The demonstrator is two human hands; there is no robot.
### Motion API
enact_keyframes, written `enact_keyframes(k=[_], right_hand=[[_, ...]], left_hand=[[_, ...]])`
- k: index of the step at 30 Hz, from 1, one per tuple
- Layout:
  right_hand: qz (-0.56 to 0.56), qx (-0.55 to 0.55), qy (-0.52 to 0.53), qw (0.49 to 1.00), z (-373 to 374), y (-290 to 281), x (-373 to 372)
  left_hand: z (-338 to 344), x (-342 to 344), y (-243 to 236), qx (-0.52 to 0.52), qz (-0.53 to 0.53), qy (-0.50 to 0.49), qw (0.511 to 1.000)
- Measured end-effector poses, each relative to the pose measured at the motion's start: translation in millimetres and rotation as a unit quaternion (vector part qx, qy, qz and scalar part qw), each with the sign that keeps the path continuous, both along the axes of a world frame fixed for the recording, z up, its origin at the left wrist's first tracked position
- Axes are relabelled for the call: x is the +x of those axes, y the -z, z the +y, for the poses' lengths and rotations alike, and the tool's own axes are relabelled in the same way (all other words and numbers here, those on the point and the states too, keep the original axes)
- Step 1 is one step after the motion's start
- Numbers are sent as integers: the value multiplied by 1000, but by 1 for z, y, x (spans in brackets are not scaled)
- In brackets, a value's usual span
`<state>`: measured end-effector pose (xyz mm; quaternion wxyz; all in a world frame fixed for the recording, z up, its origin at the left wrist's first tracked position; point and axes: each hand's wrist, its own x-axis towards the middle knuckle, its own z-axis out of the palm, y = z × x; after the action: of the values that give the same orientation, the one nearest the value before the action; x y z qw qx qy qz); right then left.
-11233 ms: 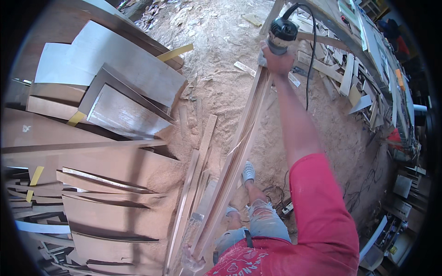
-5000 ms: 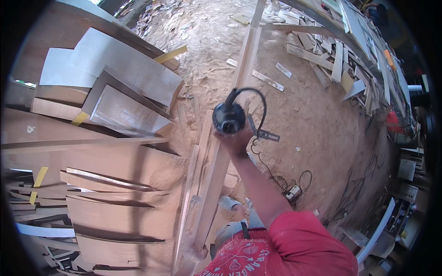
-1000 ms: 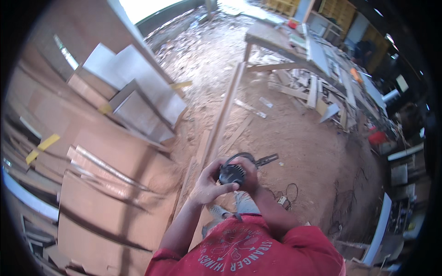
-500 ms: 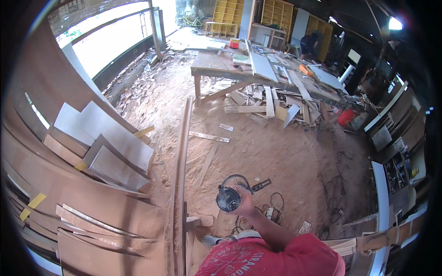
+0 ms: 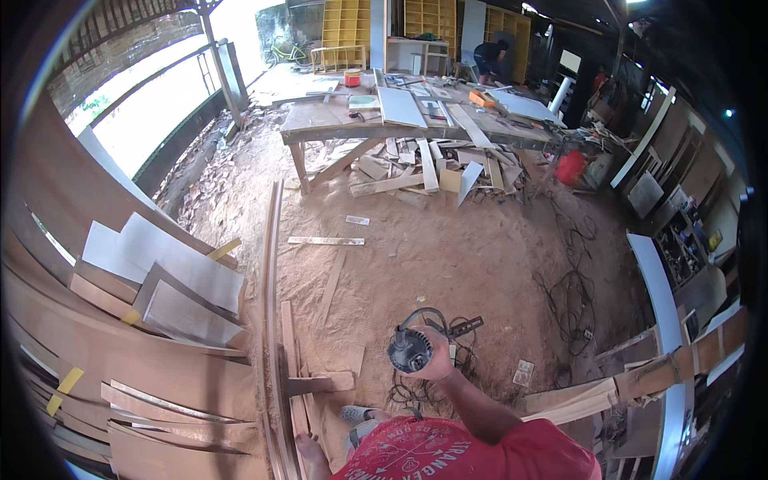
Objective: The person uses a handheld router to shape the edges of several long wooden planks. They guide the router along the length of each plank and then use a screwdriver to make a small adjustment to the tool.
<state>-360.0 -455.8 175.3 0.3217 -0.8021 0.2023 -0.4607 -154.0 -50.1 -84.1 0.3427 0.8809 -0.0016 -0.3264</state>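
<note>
Black corded power tool (image 5: 410, 352) in front of the wearer's body, above the sawdust-covered floor (image 5: 480, 264); its cord loops over the top. Right hand (image 5: 437, 356) curled around its side, firm hold. Left hand (image 5: 310, 450) low, beside the long grooved timber (image 5: 272, 320); partly curled, cannot tell whether it grips anything. Short wooden crosspiece (image 5: 322, 382) just ahead of it. Leaning sheets (image 5: 188, 312) left of the timber. Tangled cables (image 5: 572, 308) at right. Farther out: bench (image 5: 316, 120), offcuts (image 5: 432, 170) heaped beneath; a bent-over person (image 5: 490, 58) beyond.
</note>
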Motion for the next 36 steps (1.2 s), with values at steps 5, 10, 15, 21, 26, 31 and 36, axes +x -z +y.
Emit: enact_keyframes(k=[5, 10, 15, 21, 26, 31, 36], right_hand=[[-25, -18, 28, 999, 7, 23, -60], [-25, 3, 44, 999, 27, 13, -116], [-62, 164, 26, 984, 53, 12, -126], [-56, 172, 36, 983, 85, -5, -156], [-120, 265, -2, 957, 123, 29, -154], [2, 97, 62, 993, 170, 20, -162], [43, 84, 94, 991, 225, 12, -147]], left_hand=[[15, -73, -17, 73, 22, 134, 988], [-40, -73, -138, -276, -29, 150, 949], [-126, -83, -398, -398, -391, 232, 796], [-129, -139, -543, -778, -153, 307, 526], [-68, -154, -615, -809, 102, 437, 380], [-25, -126, -605, -811, 172, 448, 335], [16, -108, -597, -809, 196, 450, 324]])
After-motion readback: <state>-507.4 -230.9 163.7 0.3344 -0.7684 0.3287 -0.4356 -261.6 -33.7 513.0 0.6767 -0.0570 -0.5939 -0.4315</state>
